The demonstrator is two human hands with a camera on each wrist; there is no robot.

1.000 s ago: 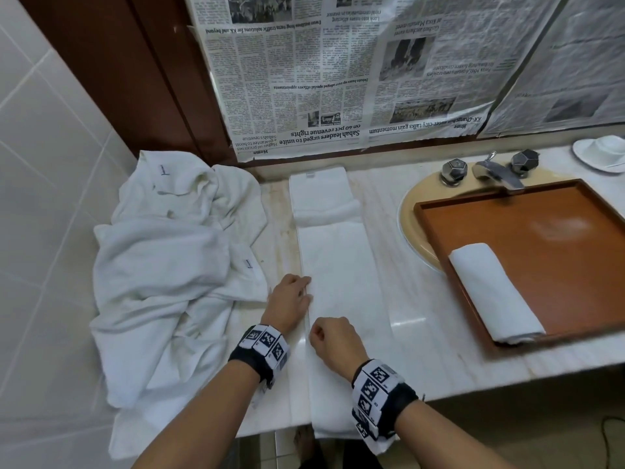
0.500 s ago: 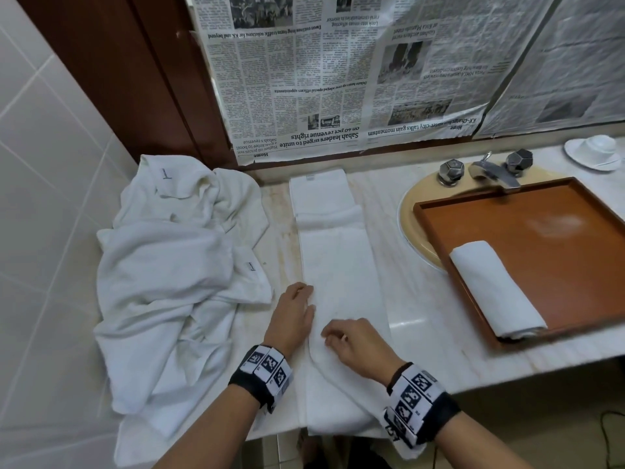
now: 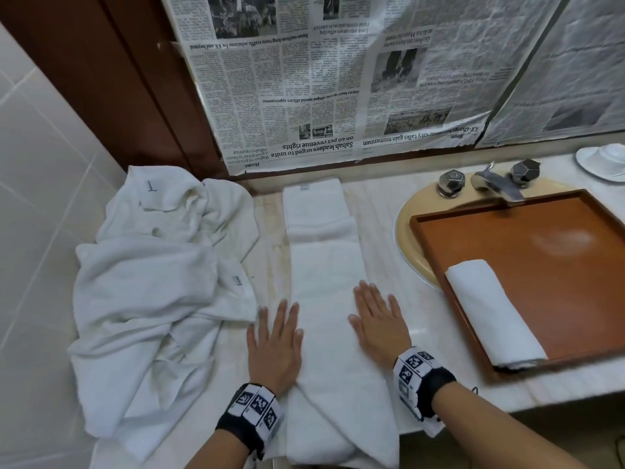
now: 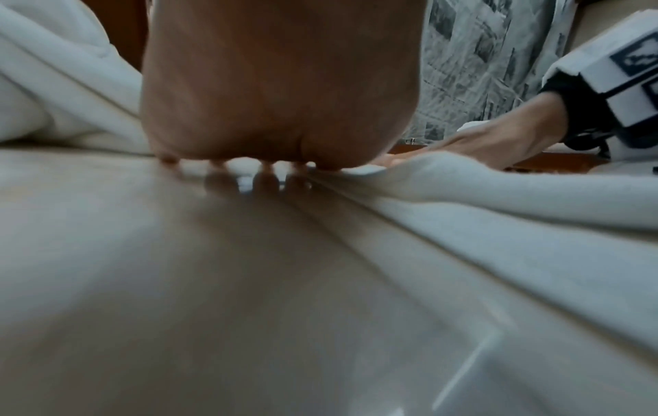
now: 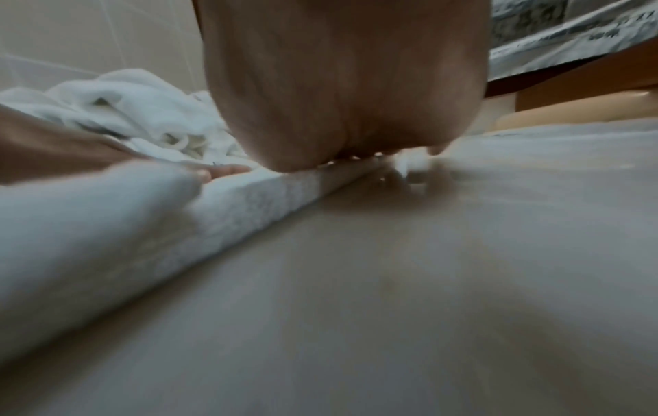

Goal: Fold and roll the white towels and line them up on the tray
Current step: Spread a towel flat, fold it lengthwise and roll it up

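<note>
Fingers of both hands lie straight and flat: left hand (image 3: 274,343) at the folded towel strip's (image 3: 324,275) 9 o'clock edge, right hand (image 3: 378,323) at 3 o'clock; 1 rolled towel (image 3: 490,309) lies in the tray (image 3: 548,238).

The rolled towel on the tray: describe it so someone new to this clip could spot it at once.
Start at the sink on the right of the counter; a brown tray sits across it. The rolled towel lies along the tray's near left edge. It is the only white towel rolled into a tight cylinder; the others lie flat or heaped on the counter.
</note>
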